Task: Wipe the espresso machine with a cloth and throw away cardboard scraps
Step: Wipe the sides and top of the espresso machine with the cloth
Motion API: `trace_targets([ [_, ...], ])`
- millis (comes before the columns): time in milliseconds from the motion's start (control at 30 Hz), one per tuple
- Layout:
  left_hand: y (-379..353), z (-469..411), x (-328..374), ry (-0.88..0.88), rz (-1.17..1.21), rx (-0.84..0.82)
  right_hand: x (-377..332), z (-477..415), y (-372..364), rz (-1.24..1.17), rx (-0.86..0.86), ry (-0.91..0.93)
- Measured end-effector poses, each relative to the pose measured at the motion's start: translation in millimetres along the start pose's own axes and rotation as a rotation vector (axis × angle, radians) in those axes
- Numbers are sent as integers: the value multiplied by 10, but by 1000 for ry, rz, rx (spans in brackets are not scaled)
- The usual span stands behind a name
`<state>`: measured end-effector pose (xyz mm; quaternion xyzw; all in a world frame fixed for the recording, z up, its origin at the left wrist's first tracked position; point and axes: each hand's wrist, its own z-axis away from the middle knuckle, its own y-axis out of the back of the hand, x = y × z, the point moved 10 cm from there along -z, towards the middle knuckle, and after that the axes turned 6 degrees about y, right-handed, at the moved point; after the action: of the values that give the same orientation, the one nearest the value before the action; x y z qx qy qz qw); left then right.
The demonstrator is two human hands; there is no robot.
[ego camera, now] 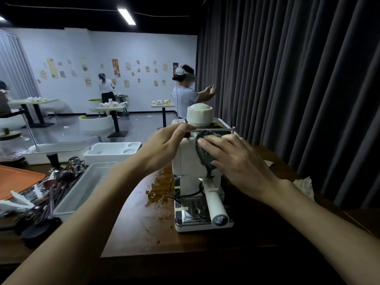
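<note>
My left hand (164, 147) curls its fingers over the left end of the rail (216, 130) on top of the machine (185, 161), gripping it. My right hand (236, 159) lies flat, fingers straight and close together, pressing the dark cloth (202, 153) against the machine's upper front. The machine stands on the wooden counter (133, 233), its handle (216, 204) pointing toward me. A brown spill (158, 188) marks the counter just left of its base, and crumpled paper (304, 186) lies to the right.

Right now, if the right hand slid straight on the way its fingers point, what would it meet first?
Probably the left hand, which holds the rail; the right hand presses the cloth and points towards it. Depth is unclear.
</note>
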<state>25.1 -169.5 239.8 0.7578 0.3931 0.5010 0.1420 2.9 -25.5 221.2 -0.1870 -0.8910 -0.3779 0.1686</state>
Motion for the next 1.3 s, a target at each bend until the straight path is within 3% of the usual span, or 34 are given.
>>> trace_targets([
  [367, 21, -5, -27, -70, -65, -95, -309, -160, -119, -23, -2, 184],
  [600, -12, -11, -62, -104, -49, -63, -101, -22, 22, 2, 79, 66],
  [833, 0, 16, -68, -99, 17, -42, -79, -225, -61, -229, 180, -93],
  [1067, 9, 16, -77, -101, 6, -11, 58, 15, 135, -83, 334, -320],
  [1200, 13, 36, -75, -100, -15, -12, -94, -171, 105, -44, 267, -275],
  [1300, 1, 44, -61, -100, -30, -22, -56, -148, 55, -172, 208, -293],
])
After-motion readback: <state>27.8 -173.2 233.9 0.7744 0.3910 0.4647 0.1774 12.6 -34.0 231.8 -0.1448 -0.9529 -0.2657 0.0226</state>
